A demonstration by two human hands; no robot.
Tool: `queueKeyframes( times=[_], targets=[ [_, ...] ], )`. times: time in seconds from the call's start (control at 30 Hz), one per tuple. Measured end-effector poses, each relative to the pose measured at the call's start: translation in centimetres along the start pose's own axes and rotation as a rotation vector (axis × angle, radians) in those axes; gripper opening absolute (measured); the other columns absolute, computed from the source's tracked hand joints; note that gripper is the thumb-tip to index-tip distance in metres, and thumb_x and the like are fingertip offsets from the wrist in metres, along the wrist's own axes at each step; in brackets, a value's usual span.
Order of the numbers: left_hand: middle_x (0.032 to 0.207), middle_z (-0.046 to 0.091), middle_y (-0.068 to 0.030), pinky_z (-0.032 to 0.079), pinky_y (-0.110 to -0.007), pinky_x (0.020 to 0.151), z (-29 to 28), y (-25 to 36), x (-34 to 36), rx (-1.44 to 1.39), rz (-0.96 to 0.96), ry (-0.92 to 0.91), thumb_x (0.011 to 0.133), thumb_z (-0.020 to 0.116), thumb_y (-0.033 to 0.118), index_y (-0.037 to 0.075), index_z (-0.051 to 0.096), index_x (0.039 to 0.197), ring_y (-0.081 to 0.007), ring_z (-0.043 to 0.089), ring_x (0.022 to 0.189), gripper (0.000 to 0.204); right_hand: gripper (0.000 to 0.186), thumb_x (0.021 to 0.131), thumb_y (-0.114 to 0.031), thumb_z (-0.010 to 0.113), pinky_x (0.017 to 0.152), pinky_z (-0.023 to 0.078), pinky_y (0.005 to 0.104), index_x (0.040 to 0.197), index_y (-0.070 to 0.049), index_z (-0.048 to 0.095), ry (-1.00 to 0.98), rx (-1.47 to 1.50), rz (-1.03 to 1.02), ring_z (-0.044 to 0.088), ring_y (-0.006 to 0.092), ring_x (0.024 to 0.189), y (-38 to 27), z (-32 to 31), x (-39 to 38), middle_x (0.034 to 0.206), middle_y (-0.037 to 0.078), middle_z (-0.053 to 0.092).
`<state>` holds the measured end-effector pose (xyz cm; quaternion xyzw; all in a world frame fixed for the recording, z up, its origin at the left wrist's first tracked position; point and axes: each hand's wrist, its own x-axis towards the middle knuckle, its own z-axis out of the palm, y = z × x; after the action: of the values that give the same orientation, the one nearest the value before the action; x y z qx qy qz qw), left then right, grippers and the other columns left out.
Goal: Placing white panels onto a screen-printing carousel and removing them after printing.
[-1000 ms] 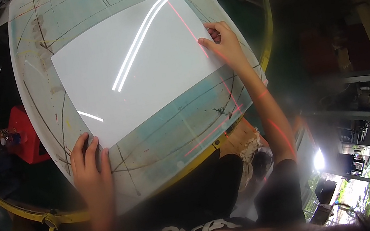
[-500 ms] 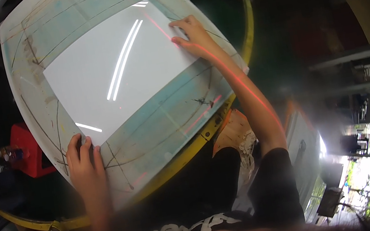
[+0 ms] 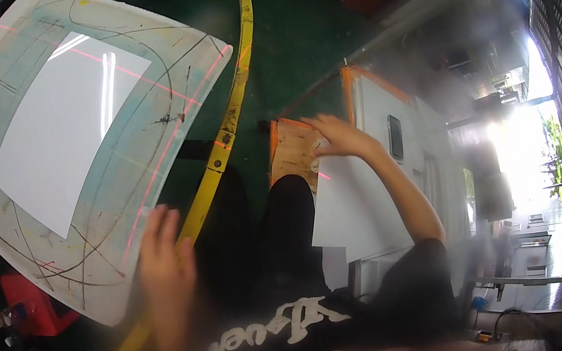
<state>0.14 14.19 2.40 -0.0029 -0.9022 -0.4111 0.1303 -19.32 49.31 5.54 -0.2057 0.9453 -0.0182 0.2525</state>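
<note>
A white glossy sheet [image 3: 60,139] lies on a pale, blue-green stained board [image 3: 142,155] marked with dark pencil-like lines. Red light lines cross the board and the sheet's far edge. My left hand [image 3: 163,252], blurred, hovers by the board's near edge with its fingers apart and holds nothing. To the right, my right hand [image 3: 344,138] is stretched over the top end of another white sheet [image 3: 353,200], beside a worn wooden panel [image 3: 291,145] with orange edges. Its fingers are spread; whether they touch the sheet is unclear.
A curved yellow rail [image 3: 236,93] runs between the board and my body. A red stool [image 3: 37,308] with bottles stands at lower left. A dark phone-like object [image 3: 395,137] rests on the white surface at right. The floor [image 3: 296,45] is green.
Both hands have left the sheet on the board. My right hand has moved to the other white sheet; my left has lifted off the corner. The view has turned right.
</note>
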Motion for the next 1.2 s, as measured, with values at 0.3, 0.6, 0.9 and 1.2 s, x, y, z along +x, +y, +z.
queueKeyframes(
  times=[0.3,0.6,0.9,1.2],
  targets=[
    [0.123,0.055,-0.0156,0.039,-0.035,0.099,19.3,2.4,-1.7,-0.768,-0.024,-0.558,0.094,0.053,0.016,-0.002,0.045,0.129,-0.0245,0.051,0.118,0.040,0.064,0.065,-0.035,0.080,0.088,0.042,0.0381,0.114,-0.001,0.057,0.293,0.247,-0.104,0.054,0.0325,0.104,1.9,2.4,-1.7,0.117,0.016,0.056],
    [0.112,0.059,-0.0053,0.043,-0.024,0.089,13.8,3.1,-2.1,-1.231,-0.361,-0.519,0.097,0.049,0.013,-0.001,0.046,0.129,-0.0092,0.056,0.100,0.035,0.056,0.075,-0.023,0.073,0.092,0.041,0.0397,0.125,-0.007,0.052,0.741,0.088,-0.430,0.051,0.0327,0.108,-5.0,-3.1,-3.4,0.116,0.013,0.053],
    [0.102,0.063,-0.0040,0.048,-0.027,0.079,4.5,-1.3,-0.1,-1.140,-0.470,-0.085,0.094,0.050,0.011,-0.001,0.047,0.127,-0.0102,0.060,0.087,0.035,0.053,0.089,-0.018,0.060,0.108,0.029,0.0381,0.137,-0.004,0.040,0.856,0.575,-0.144,0.039,0.0286,0.129,1.9,-3.4,-0.2,0.139,0.016,0.040],
    [0.118,0.057,-0.0081,0.043,-0.031,0.093,1.9,-4.2,0.9,-1.037,-0.401,-0.147,0.096,0.050,0.012,-0.001,0.047,0.130,-0.0141,0.053,0.106,0.037,0.061,0.087,-0.012,0.060,0.097,0.042,0.0331,0.138,0.000,0.030,0.292,1.402,-0.252,0.051,0.0206,0.116,1.5,0.5,-1.6,0.126,0.016,0.051]
  ],
)
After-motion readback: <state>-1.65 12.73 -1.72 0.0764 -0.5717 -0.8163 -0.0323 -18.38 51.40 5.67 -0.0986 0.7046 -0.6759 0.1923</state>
